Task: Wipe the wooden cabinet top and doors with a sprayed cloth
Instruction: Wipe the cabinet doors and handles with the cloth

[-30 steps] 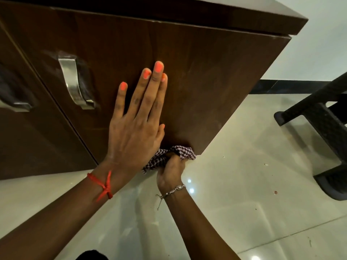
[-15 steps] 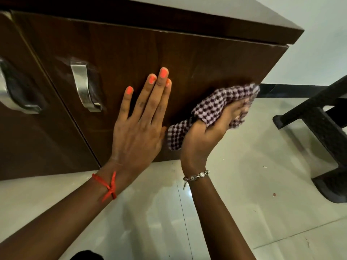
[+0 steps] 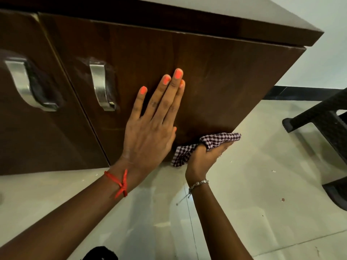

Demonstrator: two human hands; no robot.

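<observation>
Moved: cloth (image 3: 208, 144) is sitting at the bottom edge of the door (image 3: 225, 81), down from mid-panel. The right hand (image 3: 203, 159) is gripping it bunched for wiping; the left hand (image 3: 150, 128) is pressing flat, probably bracing the door shut.

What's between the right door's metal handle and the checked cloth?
Head view: the left hand lies flat on the door between handle and cloth, which the right hand grips.

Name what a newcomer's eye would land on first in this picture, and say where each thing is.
The left hand, with bright orange nails, lies flat on the dark wooden cabinet door. Just below to its right, the right hand grips a checked cloth at the door's bottom edge.
</observation>
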